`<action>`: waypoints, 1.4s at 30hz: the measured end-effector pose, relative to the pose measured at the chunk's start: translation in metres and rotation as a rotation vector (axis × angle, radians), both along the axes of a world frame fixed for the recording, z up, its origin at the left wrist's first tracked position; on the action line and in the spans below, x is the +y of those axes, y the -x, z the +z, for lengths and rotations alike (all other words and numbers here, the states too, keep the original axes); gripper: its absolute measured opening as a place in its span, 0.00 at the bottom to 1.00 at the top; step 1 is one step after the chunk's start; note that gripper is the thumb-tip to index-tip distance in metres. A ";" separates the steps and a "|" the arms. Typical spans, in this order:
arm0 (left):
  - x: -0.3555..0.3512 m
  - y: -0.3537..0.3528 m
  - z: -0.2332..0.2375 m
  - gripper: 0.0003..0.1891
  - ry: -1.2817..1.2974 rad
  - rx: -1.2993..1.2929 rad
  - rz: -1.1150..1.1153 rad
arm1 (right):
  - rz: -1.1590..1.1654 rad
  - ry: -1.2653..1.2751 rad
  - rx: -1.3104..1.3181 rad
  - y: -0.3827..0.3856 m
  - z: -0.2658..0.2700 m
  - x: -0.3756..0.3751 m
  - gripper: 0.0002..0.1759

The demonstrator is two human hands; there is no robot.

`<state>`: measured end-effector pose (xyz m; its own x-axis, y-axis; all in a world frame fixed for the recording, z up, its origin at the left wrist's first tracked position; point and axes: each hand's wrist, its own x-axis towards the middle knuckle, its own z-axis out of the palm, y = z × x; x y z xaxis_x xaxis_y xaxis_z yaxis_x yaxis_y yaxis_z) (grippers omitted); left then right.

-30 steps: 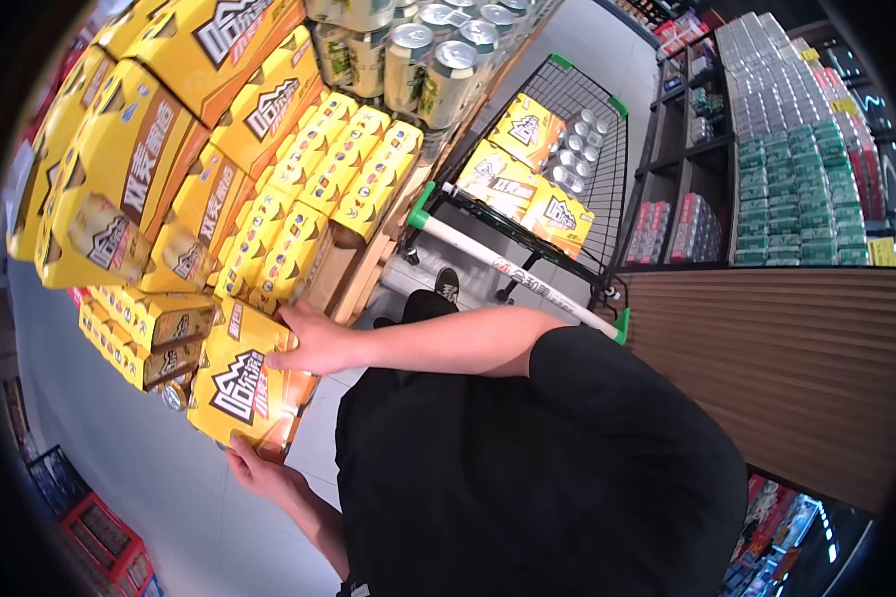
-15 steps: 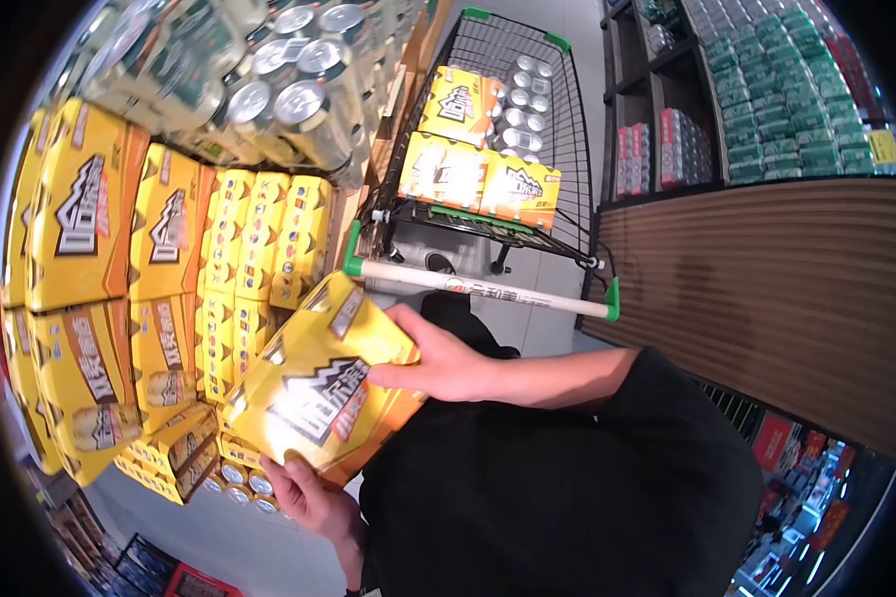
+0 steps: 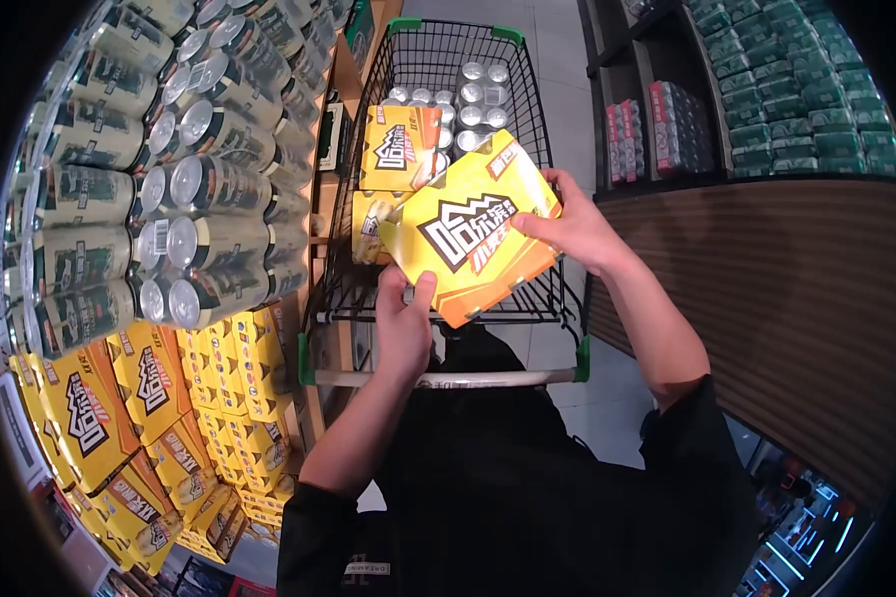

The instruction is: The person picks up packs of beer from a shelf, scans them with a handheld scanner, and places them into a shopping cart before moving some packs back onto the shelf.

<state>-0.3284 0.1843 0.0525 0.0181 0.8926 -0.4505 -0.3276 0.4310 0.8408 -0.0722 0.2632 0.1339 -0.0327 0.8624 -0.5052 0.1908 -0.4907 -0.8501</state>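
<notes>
Shopping cart (image 3: 548,377) backs a yellow carton (image 3: 476,235) gripped between fingers (image 3: 540,228).

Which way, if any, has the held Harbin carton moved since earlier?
Yes: the held Harbin carton moved away from the yellow carton stack, toward the shopping cart.

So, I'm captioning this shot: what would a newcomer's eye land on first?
Probably the bright yellow carton, held up mid-picture over the shopping cart. Next come the stacked cans filling the upper left, with more yellow boxes below them. Green packs stand out at upper right.
</notes>
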 end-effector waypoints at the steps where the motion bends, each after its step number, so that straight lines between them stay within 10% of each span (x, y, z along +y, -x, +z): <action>1: 0.023 -0.021 -0.007 0.06 0.055 -0.046 -0.024 | 0.030 0.037 -0.018 -0.018 -0.005 0.026 0.47; 14: 0.156 -0.159 -0.160 0.15 0.514 -0.464 0.144 | 0.666 0.124 -0.341 -0.116 -0.172 0.275 0.37; 19: 0.156 -0.175 -0.193 0.15 0.607 -0.471 0.243 | 0.809 0.138 -0.198 -0.116 -0.250 0.308 0.48; 42: 0.154 -0.166 -0.213 0.07 0.863 -0.587 0.057 | 0.930 0.376 -0.406 -0.089 -0.272 0.324 0.48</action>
<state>-0.1627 0.3385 -0.1605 0.4085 0.2782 -0.8693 -0.6239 0.7803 -0.0434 0.0168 0.5872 -0.1379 -0.3653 0.3737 -0.8526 0.8563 -0.2243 -0.4652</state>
